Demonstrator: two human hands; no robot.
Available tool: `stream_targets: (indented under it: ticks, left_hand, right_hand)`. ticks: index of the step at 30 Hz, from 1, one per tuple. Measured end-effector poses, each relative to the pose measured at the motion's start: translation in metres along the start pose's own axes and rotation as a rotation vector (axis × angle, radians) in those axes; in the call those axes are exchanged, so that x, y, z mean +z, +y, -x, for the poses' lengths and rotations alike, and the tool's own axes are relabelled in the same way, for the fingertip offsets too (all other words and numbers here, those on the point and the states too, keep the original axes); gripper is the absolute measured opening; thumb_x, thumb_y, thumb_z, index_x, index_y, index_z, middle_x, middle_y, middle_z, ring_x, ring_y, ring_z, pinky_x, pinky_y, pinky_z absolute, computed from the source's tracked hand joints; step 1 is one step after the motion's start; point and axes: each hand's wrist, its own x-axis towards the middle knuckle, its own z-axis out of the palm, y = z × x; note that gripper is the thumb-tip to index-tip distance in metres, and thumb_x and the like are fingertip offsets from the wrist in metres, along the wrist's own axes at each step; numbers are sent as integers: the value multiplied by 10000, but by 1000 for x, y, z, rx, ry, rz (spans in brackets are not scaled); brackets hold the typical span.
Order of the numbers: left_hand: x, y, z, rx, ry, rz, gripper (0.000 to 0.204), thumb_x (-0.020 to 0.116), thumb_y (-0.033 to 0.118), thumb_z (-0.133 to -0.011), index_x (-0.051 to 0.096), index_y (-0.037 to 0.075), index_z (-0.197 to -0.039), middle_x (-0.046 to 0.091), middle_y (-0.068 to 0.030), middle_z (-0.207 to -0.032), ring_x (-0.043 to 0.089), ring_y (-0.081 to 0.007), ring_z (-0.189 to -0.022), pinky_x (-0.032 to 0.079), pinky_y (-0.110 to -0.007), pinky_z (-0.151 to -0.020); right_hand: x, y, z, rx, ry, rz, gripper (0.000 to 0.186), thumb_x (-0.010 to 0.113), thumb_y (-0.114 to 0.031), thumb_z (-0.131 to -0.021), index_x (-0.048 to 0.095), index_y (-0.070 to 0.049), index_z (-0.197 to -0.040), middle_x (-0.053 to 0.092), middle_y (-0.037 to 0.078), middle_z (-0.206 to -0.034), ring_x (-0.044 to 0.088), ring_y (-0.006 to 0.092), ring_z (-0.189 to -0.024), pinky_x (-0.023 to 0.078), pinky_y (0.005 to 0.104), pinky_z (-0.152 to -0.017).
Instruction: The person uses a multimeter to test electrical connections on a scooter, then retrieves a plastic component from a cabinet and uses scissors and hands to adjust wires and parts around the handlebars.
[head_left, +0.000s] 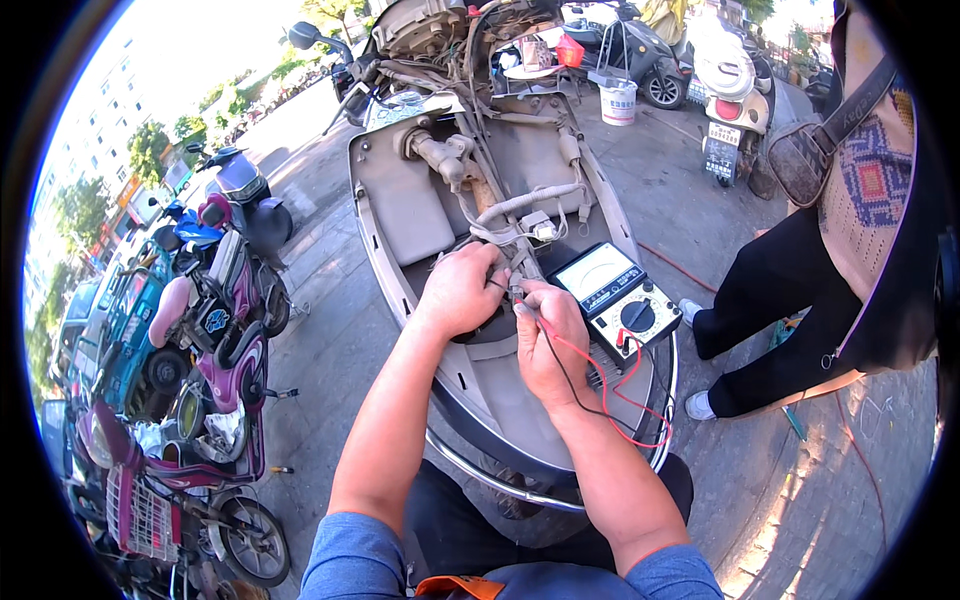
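Note:
An electric scooter's opened grey body (495,370) lies before me with its wiring bared. My left hand (462,288) is closed over the wiring in the middle, its fingertips pinching something thin and dark that I cannot make out. Close beside it, my right hand (553,345) grips a test probe (517,294) between thumb and fingers. A red lead (620,433) and a black lead (575,385) run from that hand to an analogue multimeter (637,316), which rests on the body's right side. A white connector (541,229) sits among cables just beyond the hands.
A person in black trousers (770,290) stands close on the right. Parked scooters and bikes (235,370) line the left; a white scooter (728,90) and a white bucket (618,101) stand farther back. A red cable (865,455) crosses the paving. A chrome rail (520,490) curves round the body's near end.

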Motion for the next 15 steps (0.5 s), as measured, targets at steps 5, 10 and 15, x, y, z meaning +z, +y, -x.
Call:
stream_targets:
  ticks: [5, 10, 15]
  left_hand:
    - [-4, -18, -1, -119, -191, 676, 337, 725, 10, -831, 661, 39, -1160, 623, -32, -995, 609, -171, -879, 512, -314, -789]
    - [-45, 2, -16, -102, -407, 718, 556, 631, 45, -784, 660, 12, -1338, 617, 10, -1086, 526, -98, -953, 429, -224, -836]
    - [-33, 29, -77, -262, -119, 994, 530, 534, 136, -1085, 448, 7, -1592, 607, -163, -1367, 628, -258, -1225, 543, -358, -1015]
  right_hand:
    - [0, 1, 1, -7, 8, -32, 258, 700, -257, -1046, 577, -42, -1119, 723, 161, -1207, 673, 417, -1036, 559, 510, -867]
    - [-2, 0, 1, 7, 0, -38, 251, 710, -237, -1032, 568, -52, -1123, 710, 154, -1218, 673, 409, -1066, 564, 501, -868]
    - [-5, 2, 0, 10, -1, -30, 251, 725, -213, -1016, 563, -50, -1118, 713, 155, -1226, 675, 410, -1082, 567, 501, -877]
